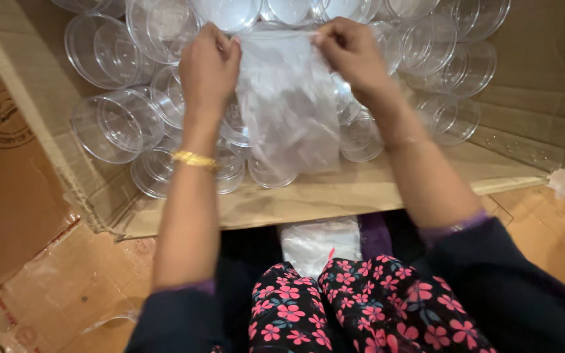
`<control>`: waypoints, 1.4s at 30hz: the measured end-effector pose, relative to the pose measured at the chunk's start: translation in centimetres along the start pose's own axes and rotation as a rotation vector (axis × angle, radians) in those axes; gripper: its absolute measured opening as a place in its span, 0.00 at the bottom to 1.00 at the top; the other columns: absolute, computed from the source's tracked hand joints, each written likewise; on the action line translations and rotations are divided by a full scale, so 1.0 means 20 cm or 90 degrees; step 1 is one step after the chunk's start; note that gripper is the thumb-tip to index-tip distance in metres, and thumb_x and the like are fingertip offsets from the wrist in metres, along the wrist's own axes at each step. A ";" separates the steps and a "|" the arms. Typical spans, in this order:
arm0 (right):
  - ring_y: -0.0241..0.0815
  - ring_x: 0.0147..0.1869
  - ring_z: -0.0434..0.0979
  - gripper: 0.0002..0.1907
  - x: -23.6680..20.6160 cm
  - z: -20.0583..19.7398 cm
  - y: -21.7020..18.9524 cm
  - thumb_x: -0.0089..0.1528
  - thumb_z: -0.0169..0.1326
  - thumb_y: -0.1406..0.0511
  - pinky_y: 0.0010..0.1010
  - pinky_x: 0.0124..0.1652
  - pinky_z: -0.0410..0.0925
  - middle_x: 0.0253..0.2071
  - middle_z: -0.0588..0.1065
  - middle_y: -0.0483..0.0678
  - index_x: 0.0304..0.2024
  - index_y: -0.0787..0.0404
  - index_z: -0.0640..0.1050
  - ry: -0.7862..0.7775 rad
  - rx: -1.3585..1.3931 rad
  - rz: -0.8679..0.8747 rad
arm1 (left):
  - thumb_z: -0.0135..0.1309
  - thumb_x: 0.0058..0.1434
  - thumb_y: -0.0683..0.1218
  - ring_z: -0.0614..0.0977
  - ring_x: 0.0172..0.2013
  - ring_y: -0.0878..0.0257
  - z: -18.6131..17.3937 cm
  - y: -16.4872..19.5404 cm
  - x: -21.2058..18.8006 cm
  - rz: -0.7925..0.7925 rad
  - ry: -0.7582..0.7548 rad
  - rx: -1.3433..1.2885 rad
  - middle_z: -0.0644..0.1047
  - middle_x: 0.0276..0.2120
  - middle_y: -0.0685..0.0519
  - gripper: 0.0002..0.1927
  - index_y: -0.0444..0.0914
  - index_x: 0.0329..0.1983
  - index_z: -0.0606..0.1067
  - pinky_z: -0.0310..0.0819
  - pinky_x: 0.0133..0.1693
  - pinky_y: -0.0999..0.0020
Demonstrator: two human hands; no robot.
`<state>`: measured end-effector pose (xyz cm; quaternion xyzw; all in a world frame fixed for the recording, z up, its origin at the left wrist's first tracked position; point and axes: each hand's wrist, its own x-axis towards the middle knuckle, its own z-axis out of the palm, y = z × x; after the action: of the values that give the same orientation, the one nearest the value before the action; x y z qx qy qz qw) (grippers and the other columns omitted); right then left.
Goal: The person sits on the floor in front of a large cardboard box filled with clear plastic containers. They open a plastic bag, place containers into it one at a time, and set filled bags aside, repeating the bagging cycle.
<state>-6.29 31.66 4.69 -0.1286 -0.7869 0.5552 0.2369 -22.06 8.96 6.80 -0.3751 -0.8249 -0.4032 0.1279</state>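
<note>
Cardboard box (335, 196): large, open, flaps folded out, filling most of the view; its near wall runs across the middle of the frame. More flattened cardboard (14, 196) lies outside the box's left wall.

Clear plastic cups (116, 124): many, loose, tipped on their sides and mouth-up, spread from the left wall to the right wall and up to the far edge. Thin-walled; judged light and easy to dent.

Clear plastic bag (289, 104): held up over the middle of the box, above the cups, hanging from its top edge toward the near wall. Thin film, creased, limp. Judged nearly weightless, soft, slippery between the layers, liable to tear if pulled hard. Best taken at the top rim, one pinch at each corner, as now.

Stack of similar clear bags (318, 245): outside the box, just below the near wall, resting in the person's lap.

Left hand (207, 68): fingers closed in a pinch on the bag's top left corner. Gold bangle (193, 159) on that wrist.

Right hand (351, 52): thumb and fingers pinched shut on the top right corner. Whether the bag's mouth is parted cannot be told.
</note>
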 end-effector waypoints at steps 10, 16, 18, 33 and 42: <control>0.42 0.35 0.75 0.08 -0.17 0.11 0.00 0.70 0.52 0.70 0.28 0.38 0.67 0.38 0.78 0.55 0.50 0.62 0.80 0.206 -0.237 -0.105 | 0.53 0.70 0.47 0.71 0.20 0.61 0.20 0.02 -0.12 -0.079 -0.003 -0.284 0.70 0.18 0.50 0.12 0.35 0.50 0.72 0.65 0.27 0.62; 0.33 0.42 0.69 0.04 -0.38 0.01 -0.01 0.72 0.51 0.71 0.25 0.42 0.65 0.42 0.72 0.43 0.49 0.64 0.75 0.227 -0.081 -0.172 | 0.51 0.70 0.41 0.61 0.26 0.73 0.35 0.14 -0.25 -0.099 -0.078 -0.502 0.64 0.24 0.64 0.07 0.37 0.47 0.79 0.54 0.29 0.73; 0.30 0.38 0.63 0.05 -0.39 0.01 0.09 0.72 0.52 0.70 0.24 0.39 0.60 0.37 0.69 0.39 0.49 0.63 0.76 0.163 0.082 -0.001 | 0.52 0.70 0.41 0.63 0.26 0.74 0.43 0.11 -0.31 -0.146 -0.086 -0.546 0.66 0.24 0.65 0.06 0.37 0.41 0.79 0.55 0.28 0.74; 0.62 0.43 0.78 0.15 -0.43 0.03 0.50 0.66 0.59 0.59 0.49 0.44 0.69 0.36 0.78 0.63 0.37 0.67 0.82 -0.132 -0.506 0.149 | 0.47 0.62 0.40 0.81 0.36 0.36 0.45 0.22 -0.69 -0.128 -0.165 0.068 0.80 0.35 0.38 0.09 0.35 0.43 0.76 0.71 0.38 0.41; 0.35 0.44 0.74 0.07 -0.71 -0.04 0.10 0.70 0.55 0.73 0.27 0.45 0.70 0.46 0.74 0.48 0.51 0.62 0.78 0.219 -0.101 -0.116 | 0.54 0.67 0.41 0.83 0.35 0.56 0.42 0.24 -0.78 -0.108 0.004 -0.278 0.82 0.38 0.49 0.08 0.36 0.47 0.78 0.77 0.38 0.63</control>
<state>6.18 26.34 -0.34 -0.1680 -0.7842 0.4378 0.4064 -7.19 9.16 -3.86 -0.3216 -0.7463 -0.5826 0.0120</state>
